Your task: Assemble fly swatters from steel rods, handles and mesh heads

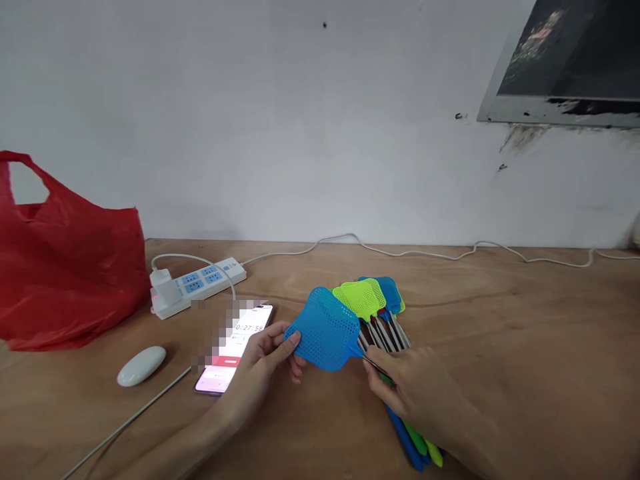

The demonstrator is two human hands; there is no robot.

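A blue fly swatter (324, 332) is held between my two hands above the table. My left hand (273, 350) pinches the left corner of its perforated head, thumb on top. My right hand (400, 380) is closed round its thin metal shaft, close to the head. Behind and under it lies a pile of more fly swatters (363, 298) with lime-green and blue heads and metal shafts. Their blue, green and lime handles (407, 437) stick out below my right hand, which hides the middle of the pile.
A lit phone (233, 350) showing a timer lies left of my left hand. Further left are a white mouse (142, 366), a cable, a white power strip (197, 287) with a plugged charger, and a red plastic bag (70, 267). A white cord runs along the wall.
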